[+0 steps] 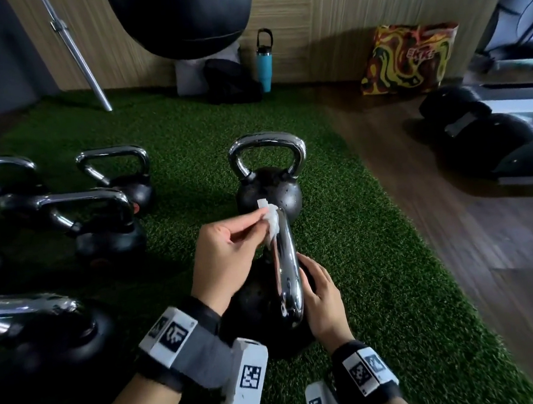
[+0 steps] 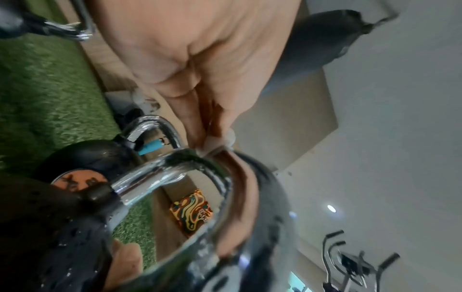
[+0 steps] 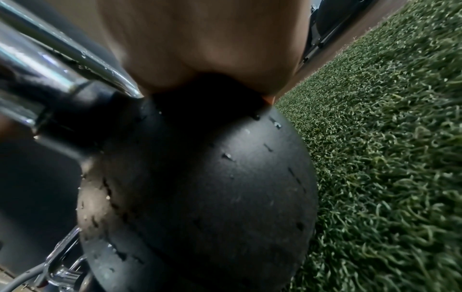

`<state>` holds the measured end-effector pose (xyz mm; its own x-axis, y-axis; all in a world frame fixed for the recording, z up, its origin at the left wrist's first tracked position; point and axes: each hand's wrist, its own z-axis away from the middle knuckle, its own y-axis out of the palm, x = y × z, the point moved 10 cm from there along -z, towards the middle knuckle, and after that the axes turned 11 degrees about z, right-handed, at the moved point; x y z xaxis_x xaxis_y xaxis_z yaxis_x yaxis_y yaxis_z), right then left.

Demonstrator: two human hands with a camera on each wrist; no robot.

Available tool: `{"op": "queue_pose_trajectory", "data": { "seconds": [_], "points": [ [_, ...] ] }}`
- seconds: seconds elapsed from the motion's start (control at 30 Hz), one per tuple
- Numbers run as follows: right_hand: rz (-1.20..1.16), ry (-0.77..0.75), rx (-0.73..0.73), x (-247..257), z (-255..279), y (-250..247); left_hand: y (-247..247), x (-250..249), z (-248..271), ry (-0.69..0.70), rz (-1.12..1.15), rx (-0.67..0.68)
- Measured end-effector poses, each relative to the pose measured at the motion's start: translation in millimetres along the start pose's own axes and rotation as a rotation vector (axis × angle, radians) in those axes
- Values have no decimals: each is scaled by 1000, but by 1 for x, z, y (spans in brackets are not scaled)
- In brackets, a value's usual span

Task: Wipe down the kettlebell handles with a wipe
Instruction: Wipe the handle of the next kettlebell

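The crumpled white wipe point(image 1: 269, 218) is pinched in the left hand point(image 1: 223, 254) fingertips against the far end of the chrome handle point(image 1: 286, 264) of the nearest black kettlebell point(image 1: 255, 312), at twelve o'clock from the wrist. It stands on green artificial turf point(image 1: 376, 256) beside wooden flooring point(image 1: 485, 215). The right hand point(image 1: 323, 296) rests relaxed fingers on the ball at three o'clock.

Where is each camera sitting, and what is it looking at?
Head: up on the person's head, looking down at the left hand pinching a wipe on the near kettlebell's handle; both hands and wristbands show.
Left wrist: on the left wrist, looking along the palm at that handle.
Right wrist: on the right wrist, looking along the right hand resting on the kettlebell's black ball.
Shared: all see green turf; head and left wrist both see the colourful bag.
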<state>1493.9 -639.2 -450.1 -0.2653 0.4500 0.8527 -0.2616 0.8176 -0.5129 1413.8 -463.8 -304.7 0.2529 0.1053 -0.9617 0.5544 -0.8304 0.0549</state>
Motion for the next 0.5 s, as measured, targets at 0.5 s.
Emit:
{"op": "queue_pose_trajectory", "data": {
  "seconds": [0.5],
  "points": [
    [17, -15, -32, 3, -1, -2, -8, 8, 50, -206, 198, 55]
  ]
}}
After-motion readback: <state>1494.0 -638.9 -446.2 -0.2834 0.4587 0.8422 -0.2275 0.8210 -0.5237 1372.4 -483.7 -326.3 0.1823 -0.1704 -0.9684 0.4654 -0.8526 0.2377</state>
